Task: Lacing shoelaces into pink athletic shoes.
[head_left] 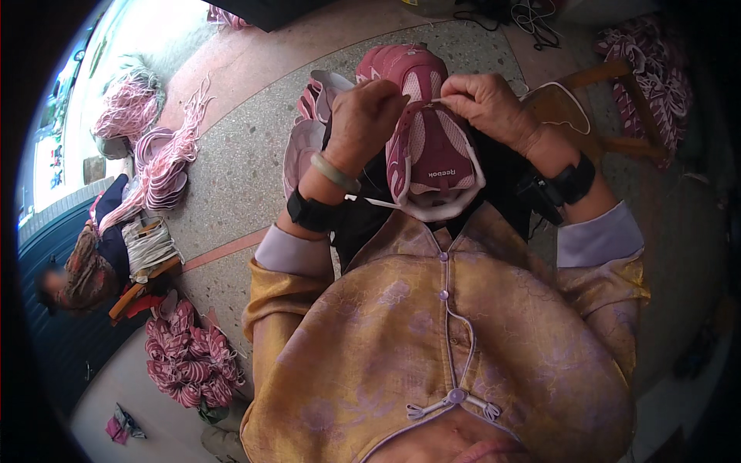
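Yellow jacket [432, 347] below; both hands pinch a lace [440, 101] on the pink upper [432, 150]: left hand [369, 116], right hand [486, 104]. Lacing step; next, thread the following eyelet.

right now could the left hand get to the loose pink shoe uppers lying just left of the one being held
Probably yes: the left hand grips the pink shoe upper, and the loose uppers lie right beside its wrist with nothing between, though it would have to let go first.

Speckled stone floor [231, 166] (pink-banded); wooden stool [617, 77]
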The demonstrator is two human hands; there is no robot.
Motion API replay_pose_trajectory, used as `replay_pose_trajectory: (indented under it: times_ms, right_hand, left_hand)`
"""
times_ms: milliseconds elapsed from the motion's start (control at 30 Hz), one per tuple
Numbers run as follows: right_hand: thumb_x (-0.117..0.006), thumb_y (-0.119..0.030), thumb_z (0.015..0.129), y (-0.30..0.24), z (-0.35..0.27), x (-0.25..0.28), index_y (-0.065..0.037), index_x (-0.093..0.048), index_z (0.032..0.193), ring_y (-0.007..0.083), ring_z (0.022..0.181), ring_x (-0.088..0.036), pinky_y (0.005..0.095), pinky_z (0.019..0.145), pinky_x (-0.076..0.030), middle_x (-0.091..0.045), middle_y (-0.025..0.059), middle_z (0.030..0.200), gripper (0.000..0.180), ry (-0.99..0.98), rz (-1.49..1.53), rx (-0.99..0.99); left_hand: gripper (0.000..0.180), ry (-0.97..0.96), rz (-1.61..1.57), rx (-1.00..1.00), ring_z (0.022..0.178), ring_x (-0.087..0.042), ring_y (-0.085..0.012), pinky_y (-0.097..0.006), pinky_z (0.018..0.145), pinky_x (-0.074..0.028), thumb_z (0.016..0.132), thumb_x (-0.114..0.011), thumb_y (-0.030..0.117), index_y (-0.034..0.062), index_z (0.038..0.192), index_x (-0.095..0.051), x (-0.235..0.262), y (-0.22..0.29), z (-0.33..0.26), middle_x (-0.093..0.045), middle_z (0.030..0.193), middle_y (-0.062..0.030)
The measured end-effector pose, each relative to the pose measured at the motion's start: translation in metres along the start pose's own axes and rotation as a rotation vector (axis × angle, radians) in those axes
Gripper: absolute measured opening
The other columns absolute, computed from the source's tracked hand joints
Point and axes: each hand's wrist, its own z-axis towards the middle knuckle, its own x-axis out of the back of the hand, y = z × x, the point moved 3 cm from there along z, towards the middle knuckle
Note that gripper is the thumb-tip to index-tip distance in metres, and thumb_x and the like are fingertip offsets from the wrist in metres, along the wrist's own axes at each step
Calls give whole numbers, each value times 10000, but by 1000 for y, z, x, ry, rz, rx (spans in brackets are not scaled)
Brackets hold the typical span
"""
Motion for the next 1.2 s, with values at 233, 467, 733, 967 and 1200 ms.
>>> replay_pose_trajectory:
  times_ms: [233, 467, 733, 967, 1200]
  right_hand:
    - [-570, -107, 761, 5, -6, -13, -6, -552, 741, 267, 602, -566, 328, 561, -435, -563, 146, 663, 105, 43, -198, 51]
    - [-526, -135, 752, 10, -4, -16, -7, -545, 724, 268, 587, -563, 333, 556, -436, -560, 148, 647, 133, -28, -206, -23]
    - [-535, -141, 720, 19, 4, -16, 3, -565, 704, 260, 629, -590, 337, 601, -458, -571, 159, 635, 147, -285, 122, -276]
    - [-587, -134, 754, 16, -4, -33, -11, -559, 714, 181, 591, -565, 300, 575, -447, -570, 89, 625, 133, 11, 5, -26]
    - [-639, -137, 741, 18, -16, -20, -30, -588, 762, 151, 605, -570, 276, 590, -456, -594, 72, 665, 121, 74, 173, -127]
  left_hand:
    - [122, 88, -529, 358, 620, -500, -39, -191, 566, -425, 754, -671, 88, 12, 803, -590, -31, -22, -34, -567, 670, 5]
    - [180, 59, -671, 413, 655, -472, -26, -172, 581, -411, 741, -684, 74, 33, 847, -545, -40, -23, -39, -539, 718, 32]
    - [220, 91, -646, 354, 662, -420, -13, -154, 570, -373, 747, -683, 45, 51, 871, -502, -49, -18, -45, -480, 744, 57]
    - [229, 218, -413, 250, 551, -405, -54, -199, 502, -363, 734, -674, 87, 43, 866, -491, -48, -7, -44, -450, 611, 9]
    - [204, 72, -401, 180, 604, -444, -31, -184, 539, -383, 783, -630, 76, 45, 973, -563, -35, -5, -33, -495, 642, 29]
